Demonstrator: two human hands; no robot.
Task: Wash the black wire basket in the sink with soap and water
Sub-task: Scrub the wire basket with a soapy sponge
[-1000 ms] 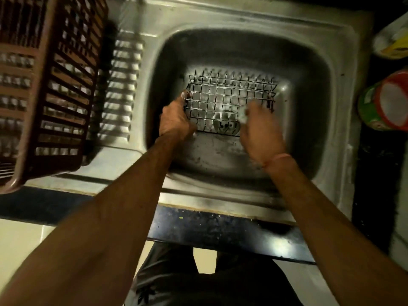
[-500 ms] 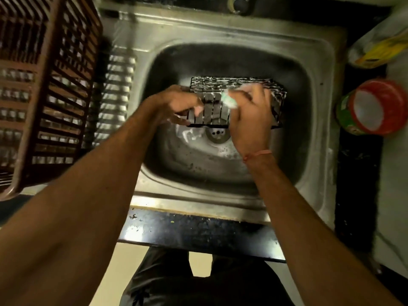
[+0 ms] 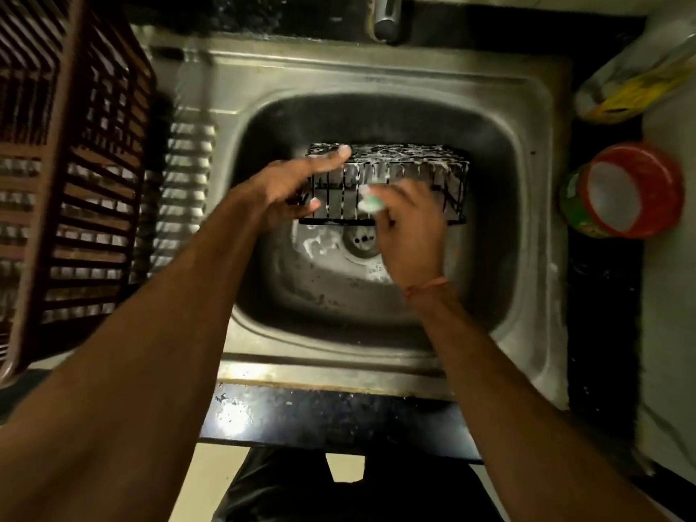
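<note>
Since the earlier frame, left hand (image 3: 290, 190) has spread open, steadying the soapy black wire basket (image 3: 388, 182) standing over the drain in the sink (image 3: 534, 227). Right hand (image 3: 410, 227) pinches a green sponge (image 3: 371, 203) against its near side.

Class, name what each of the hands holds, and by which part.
Left hand steadies the wire basket by its left end, fingers straight. Right hand grips a green scrubber at its fingertips.

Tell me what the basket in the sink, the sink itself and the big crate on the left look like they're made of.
Black wire basket: thin metal wire, seemingly dark-coated, with white suds clinging to its grid. Sink: likely stainless steel, grey with dull reflections and a ribbed drainboard. Brown crate: probably moulded plastic, given its thick, uniform matte slats.
</note>
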